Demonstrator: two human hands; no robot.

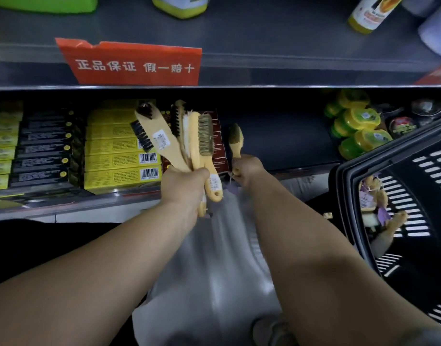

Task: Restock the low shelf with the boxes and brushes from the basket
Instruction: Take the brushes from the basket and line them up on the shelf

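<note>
A dark, seemingly free gap on the low shelf (276, 146) separates brown boxes (216, 136) from green tins (359, 132).

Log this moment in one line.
left hand: grips brush bundle | right hand: holds single brush | basket: at right

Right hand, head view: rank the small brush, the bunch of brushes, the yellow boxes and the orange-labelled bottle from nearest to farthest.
1. The small brush, gripped by the right hand itself.
2. The bunch of brushes, just left, held in the left hand.
3. The yellow boxes, farther left on the low shelf.
4. The orange-labelled bottle, on the upper shelf, far right.
</note>
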